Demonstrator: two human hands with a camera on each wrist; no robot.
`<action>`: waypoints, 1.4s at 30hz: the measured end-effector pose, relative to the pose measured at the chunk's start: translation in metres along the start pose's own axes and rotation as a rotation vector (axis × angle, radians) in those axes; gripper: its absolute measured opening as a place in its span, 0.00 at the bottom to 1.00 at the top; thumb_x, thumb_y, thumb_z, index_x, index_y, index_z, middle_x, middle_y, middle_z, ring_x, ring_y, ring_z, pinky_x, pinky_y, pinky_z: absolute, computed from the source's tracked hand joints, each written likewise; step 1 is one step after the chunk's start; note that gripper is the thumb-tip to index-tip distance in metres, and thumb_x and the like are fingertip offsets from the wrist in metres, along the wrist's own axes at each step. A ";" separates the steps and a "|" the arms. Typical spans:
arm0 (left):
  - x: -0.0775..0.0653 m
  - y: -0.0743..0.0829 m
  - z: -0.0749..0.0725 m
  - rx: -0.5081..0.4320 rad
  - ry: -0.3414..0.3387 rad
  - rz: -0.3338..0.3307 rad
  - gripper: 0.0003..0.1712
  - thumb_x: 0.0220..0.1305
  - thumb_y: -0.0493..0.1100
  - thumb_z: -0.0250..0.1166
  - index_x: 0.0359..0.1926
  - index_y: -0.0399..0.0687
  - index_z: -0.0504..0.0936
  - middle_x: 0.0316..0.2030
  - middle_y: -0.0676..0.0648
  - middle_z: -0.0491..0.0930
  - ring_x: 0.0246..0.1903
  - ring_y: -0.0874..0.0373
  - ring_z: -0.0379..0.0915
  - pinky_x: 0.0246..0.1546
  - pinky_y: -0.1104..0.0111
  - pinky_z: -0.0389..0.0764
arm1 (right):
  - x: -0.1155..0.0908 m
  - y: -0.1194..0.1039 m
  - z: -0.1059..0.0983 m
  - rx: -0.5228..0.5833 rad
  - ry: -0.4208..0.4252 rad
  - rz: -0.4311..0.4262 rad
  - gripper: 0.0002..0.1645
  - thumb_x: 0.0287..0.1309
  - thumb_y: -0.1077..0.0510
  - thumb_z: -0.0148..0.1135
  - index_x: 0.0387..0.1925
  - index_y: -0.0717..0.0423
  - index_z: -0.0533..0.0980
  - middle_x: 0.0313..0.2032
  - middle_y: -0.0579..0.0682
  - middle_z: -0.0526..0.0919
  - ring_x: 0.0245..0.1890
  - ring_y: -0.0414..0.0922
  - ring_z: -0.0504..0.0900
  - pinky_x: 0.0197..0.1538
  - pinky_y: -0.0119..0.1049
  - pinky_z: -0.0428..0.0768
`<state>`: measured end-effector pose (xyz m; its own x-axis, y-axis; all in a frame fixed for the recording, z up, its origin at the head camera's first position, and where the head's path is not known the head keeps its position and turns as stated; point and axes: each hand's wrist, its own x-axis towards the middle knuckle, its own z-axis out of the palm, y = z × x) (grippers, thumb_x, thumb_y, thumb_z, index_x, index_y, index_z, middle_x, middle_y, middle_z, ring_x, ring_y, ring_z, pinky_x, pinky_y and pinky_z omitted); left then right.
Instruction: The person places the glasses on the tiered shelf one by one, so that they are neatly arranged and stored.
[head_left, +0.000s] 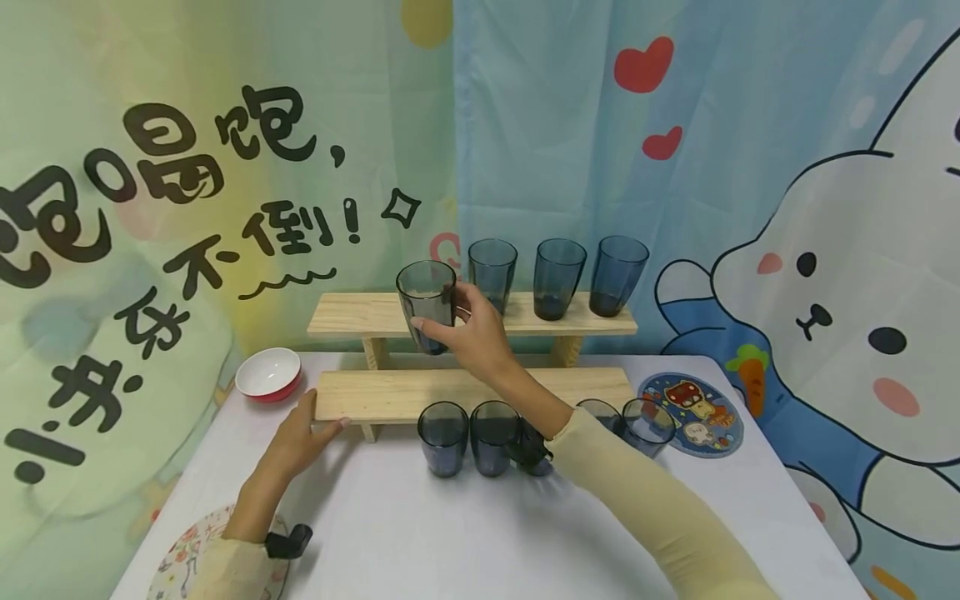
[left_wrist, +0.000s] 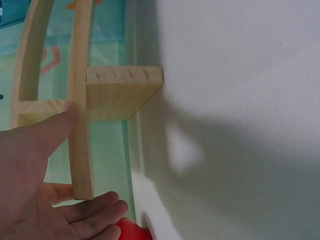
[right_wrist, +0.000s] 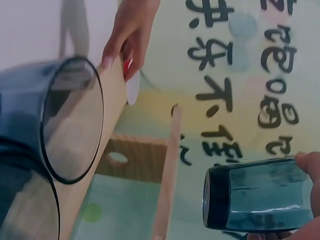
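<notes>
My right hand [head_left: 480,335] grips a blue-grey glass tumbler [head_left: 426,293] by its side, thumb on the near face. The tumbler is upright and overlaps the left part of the upper shelf of a two-step wooden rack [head_left: 348,313] in the head view. In the right wrist view the thick dark base of the held tumbler [right_wrist: 255,196] shows. My left hand [head_left: 294,437] holds the left end of the lower shelf [head_left: 390,395]. In the left wrist view its thumb presses one face of the board [left_wrist: 79,150], with the other fingers around the end.
Three matching tumblers [head_left: 558,279] stand on the upper shelf's right part. Several more tumblers [head_left: 443,442] stand before the lower shelf, some partly behind my right forearm. A red-and-white bowl [head_left: 268,375] sits at left, a cartoon mat [head_left: 701,429] at right, a patterned round mat [head_left: 176,562] near my left sleeve.
</notes>
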<state>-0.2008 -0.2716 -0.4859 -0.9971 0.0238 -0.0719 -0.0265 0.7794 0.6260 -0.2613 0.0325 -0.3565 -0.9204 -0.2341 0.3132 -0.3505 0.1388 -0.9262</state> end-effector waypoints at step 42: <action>-0.001 -0.002 0.001 -0.013 -0.001 0.001 0.53 0.77 0.55 0.64 0.77 0.20 0.45 0.74 0.15 0.54 0.75 0.21 0.52 0.74 0.34 0.60 | 0.070 0.039 0.041 -0.155 0.201 0.101 0.56 0.66 0.40 0.72 0.82 0.57 0.56 0.72 0.60 0.69 0.72 0.55 0.71 0.72 0.53 0.74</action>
<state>-0.1998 -0.2730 -0.4879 -0.9971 0.0251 -0.0720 -0.0265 0.7712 0.6360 -0.3322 -0.0176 -0.3788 -0.9626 -0.0178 0.2702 -0.2629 0.3008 -0.9167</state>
